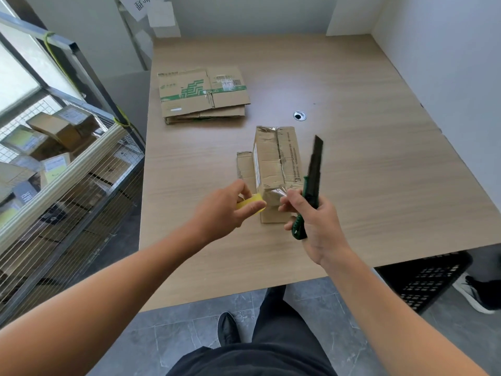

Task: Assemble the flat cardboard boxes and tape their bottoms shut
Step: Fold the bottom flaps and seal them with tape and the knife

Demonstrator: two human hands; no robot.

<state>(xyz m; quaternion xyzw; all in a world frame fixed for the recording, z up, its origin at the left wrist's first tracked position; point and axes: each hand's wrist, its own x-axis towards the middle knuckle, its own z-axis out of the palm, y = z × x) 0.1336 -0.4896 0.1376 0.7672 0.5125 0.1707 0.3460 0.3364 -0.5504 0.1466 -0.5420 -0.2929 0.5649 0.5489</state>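
Brown cardboard box lies on pale wooden table (white walls behind); left hand pinches yellow tape roll, right hand grips green knife.

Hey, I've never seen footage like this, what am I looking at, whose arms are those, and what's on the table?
No machine here: one camera worn on a person's head looks down at their own bare hands. The left hand grips a yellow roll of tape; the right hand grips a green-handled utility knife, blade out, and seems to pinch the tape's loose end. Beyond them, on the pale wooden table, sits a small brown cardboard box, with a stack of flat green-printed cardboard boxes farther back.
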